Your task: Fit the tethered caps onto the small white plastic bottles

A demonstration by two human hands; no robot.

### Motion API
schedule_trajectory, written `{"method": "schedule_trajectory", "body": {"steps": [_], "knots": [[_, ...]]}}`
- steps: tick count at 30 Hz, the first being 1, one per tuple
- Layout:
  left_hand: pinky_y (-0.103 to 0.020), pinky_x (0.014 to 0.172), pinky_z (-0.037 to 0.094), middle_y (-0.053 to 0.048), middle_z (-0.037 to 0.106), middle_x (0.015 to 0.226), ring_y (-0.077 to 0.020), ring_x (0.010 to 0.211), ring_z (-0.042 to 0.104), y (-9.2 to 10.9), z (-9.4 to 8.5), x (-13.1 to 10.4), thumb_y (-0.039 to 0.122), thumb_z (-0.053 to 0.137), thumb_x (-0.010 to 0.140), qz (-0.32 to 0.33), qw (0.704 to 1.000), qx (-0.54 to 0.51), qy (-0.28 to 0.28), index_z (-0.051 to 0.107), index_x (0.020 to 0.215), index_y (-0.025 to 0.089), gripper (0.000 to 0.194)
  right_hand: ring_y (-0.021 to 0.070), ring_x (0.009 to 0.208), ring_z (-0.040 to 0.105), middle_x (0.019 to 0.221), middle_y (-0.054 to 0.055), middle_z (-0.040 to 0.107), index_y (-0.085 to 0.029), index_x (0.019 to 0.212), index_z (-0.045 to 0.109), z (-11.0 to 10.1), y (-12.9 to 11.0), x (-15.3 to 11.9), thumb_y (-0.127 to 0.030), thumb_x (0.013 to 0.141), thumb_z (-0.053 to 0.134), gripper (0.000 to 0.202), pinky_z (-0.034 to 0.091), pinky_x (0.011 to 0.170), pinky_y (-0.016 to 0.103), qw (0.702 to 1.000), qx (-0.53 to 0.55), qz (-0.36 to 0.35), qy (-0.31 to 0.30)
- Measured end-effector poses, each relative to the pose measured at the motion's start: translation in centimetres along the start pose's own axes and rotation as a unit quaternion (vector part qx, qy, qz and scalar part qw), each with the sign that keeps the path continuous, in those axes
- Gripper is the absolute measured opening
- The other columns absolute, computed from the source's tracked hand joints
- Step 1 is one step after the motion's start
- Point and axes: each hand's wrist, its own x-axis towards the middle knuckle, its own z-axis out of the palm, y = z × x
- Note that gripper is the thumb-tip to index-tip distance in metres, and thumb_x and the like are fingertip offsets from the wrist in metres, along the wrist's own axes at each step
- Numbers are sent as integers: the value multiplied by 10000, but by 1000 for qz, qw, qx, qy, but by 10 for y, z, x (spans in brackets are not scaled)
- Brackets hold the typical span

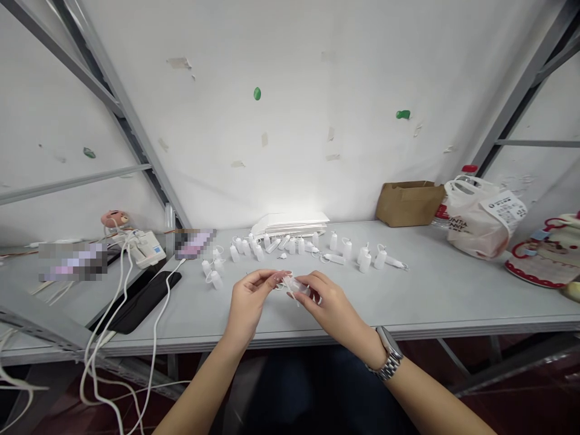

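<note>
Near the front edge of the grey table, my right hand point(322, 293) is closed around a small translucent squeeze bottle point(301, 287) that lies tilted on its side. My left hand point(254, 297) pinches at the bottle's cap end, where a thin white strap loops out; the fingertips hide the exact piece. Beyond my hands, several similar small white bottles point(365, 261) stand or lie scattered, many with looped cap straps. A small loose white tip point(282, 255) lies among them.
A stack of white sheets point(292, 225) rests against the wall. To the right are a brown cardboard box point(410, 204), a white plastic bag point(480, 220) and a decorated bag point(546, 257). On the left lie a black power bank point(147, 302), a power strip point(147, 249) and white cables point(156, 338).
</note>
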Motion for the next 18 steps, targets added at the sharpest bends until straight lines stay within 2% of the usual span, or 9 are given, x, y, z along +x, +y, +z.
{"method": "schedule_trajectory", "body": {"steps": [4,10,12,14,16,18], "knots": [[-274,800,464,-33,739,835,-173,840,649,1,1,-1,288,703,660,-7,1000,-19,-1,688,767,178,155,135,645,539,812,39,565,-154,1001,590,1,0,0,-251,848,548,186,488,646,277,1000,-8,-8,9],[-292,839,450,-52,731,904,-193,911,634,-8,4,2,324,672,684,2,1000,10,-4,693,820,179,200,145,648,545,823,44,563,-162,1000,577,6,4,-2,-261,863,522,178,487,633,284,999,-29,-21,17],[-301,835,450,-68,718,962,-201,936,626,-9,2,9,358,636,709,9,999,36,-8,682,871,176,248,152,653,551,835,52,568,-153,1005,575,8,8,-1,-250,864,519,180,488,638,292,999,-43,-15,28],[-306,816,451,-80,703,1002,-210,943,620,-6,-4,14,386,597,724,14,993,112,-26,673,900,179,283,155,656,557,853,59,575,-146,1011,574,9,15,1,-244,863,518,186,489,642,298,998,-55,-8,39],[-304,774,447,-75,713,940,-218,887,630,1,-15,11,401,578,718,13,963,259,-72,684,844,192,266,154,646,557,853,59,580,-145,1003,578,7,21,5,-255,861,520,189,487,640,299,997,-64,1,47],[-306,666,442,-54,708,689,-219,679,639,3,-29,-3,433,556,713,-22,893,419,-159,681,666,198,269,156,637,554,826,53,584,-147,984,586,2,26,9,-283,860,521,195,483,635,302,996,-75,14,56]]}}
